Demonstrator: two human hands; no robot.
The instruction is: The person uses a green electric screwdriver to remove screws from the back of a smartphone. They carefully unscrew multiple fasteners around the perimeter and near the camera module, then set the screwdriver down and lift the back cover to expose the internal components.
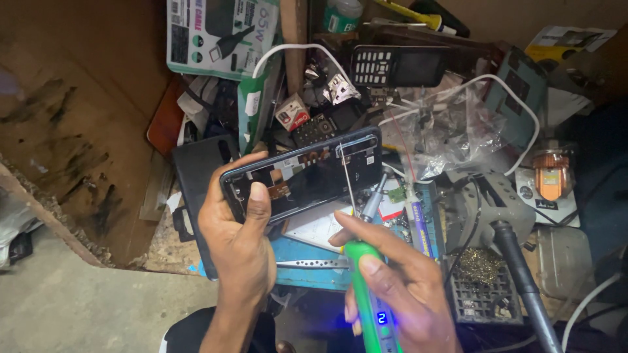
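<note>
Green plastic is what is standing out first in the head view: the right hand (399, 287) is gripping a green soldering pen (369, 287), its fingers (366, 238) wrapping closed around the barrel, with a small blue lit display glowing near the lower end. The pen's thin metal tip is pointing up and slightly left, and a fine wire (348, 180) is rising from it to the upper edge of the opened phone (304, 173).

That phone is lying just above and to the left of the right hand, its long axis running left to right with a slight upward tilt toward the right. The left hand (239, 242) is holding it up over the cluttered table (307, 271), thumb pressing on the near face and fingers curling behind the left end (so the left hand is the nearer one, already in contact). The phone is showing a dark open back with a copper-coloured flex piece and bare frame.

Beyond it a keypad handset (399, 65) is lying, and a soldering-iron stand (487, 287) is sitting to the right.
</note>
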